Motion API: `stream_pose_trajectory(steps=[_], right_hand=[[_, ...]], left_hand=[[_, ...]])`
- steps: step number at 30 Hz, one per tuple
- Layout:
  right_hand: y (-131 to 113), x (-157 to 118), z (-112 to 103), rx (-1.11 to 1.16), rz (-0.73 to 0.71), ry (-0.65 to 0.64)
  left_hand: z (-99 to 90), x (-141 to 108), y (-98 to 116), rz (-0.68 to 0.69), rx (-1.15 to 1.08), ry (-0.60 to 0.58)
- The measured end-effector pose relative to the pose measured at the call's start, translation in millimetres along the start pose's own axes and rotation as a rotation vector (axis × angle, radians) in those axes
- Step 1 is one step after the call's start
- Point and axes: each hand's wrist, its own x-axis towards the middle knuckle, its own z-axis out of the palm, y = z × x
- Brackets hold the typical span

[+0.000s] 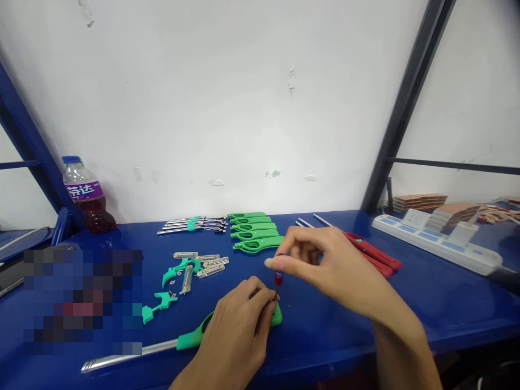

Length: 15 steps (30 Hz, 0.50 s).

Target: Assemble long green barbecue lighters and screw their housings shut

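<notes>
My left hand [238, 330] is closed over a green long-necked lighter [189, 339] lying near the table's front edge; its metal tube points left. Much of the handle is hidden under the fingers. Between thumb and fingertips, my right hand [325, 265] pinches a small screwdriver [278, 279] with a red collar. Its thin shaft points down at the handle, beside my left fingertips; the tip is hidden. Beyond my left hand lie clear fuel tanks [213, 270] and teal plastic pieces [161, 301]. Green handle shells [255, 235] sit in a row behind both hands.
Metal lighter tubes with wires [189, 225] lie at the back. Red lighters [377, 257] are partly behind my right hand. A white power strip [439, 244] runs along the right. A drink bottle [87, 200] stands back left. Pixelation covers the left side of the blue table [320, 330].
</notes>
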Motion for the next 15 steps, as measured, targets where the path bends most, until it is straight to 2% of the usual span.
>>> stream_pose_trajectory(steps=[4,7,10,15], right_hand=[[-1.6,-1.9,-0.3,-0.032,-0.026,0.060],[-1.5,-2.7,-3.5,0.038,-0.108,0.008],[-0.9,-0.1,-3.1,0.075,-0.098,-0.045],[-1.1,3.8,3.4,-0.059,-0.049,0.071]], left_hand=[[-0.4,0.0,0.4,0.001,-0.012,0.013],[-1.3,0.0,1.4,-0.005,-0.020,0.004],[-1.1,-0.6,1.8,-0.016,-0.011,-0.011],[1.1,-1.0,0.7,-0.002,0.011,0.010]])
